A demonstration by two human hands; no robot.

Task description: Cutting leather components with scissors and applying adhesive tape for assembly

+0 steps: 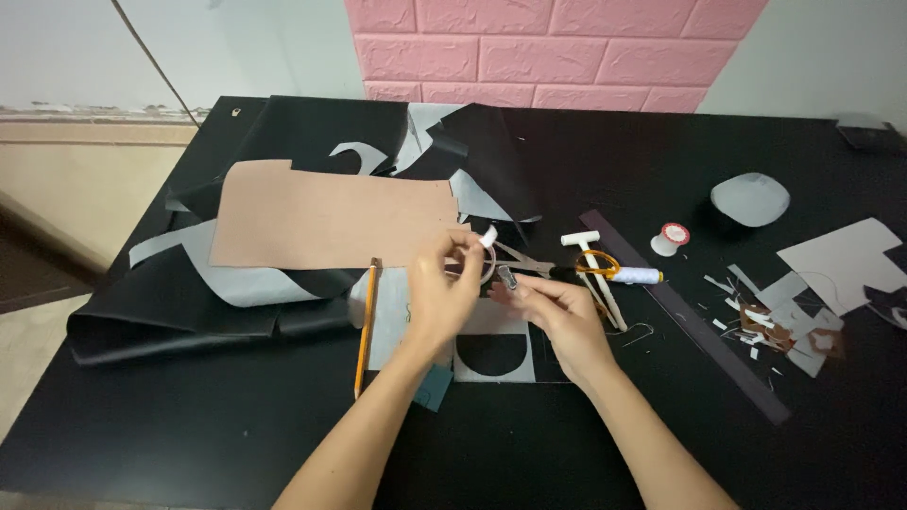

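Both forearms come in from the near edge, and the hands meet over the middle of the table (189, 444). Left hand (436, 295) pinches a roll of clear tape (480, 260), one white end lifted up. Right hand (557, 316) closes on a small metal clip (506, 280). Under them lies a grey piece with a black half circle (493, 354). Scissors (567, 266) lie just behind, a pencil (366, 321) on the left. I judge that tape is being pulled off; next it needs a firm pull and a cut.

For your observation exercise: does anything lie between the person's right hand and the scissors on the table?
Nothing visible does. The right hand hovers just in front of the scissors, with only bare table between; the left hand holds a tape roll beside them.
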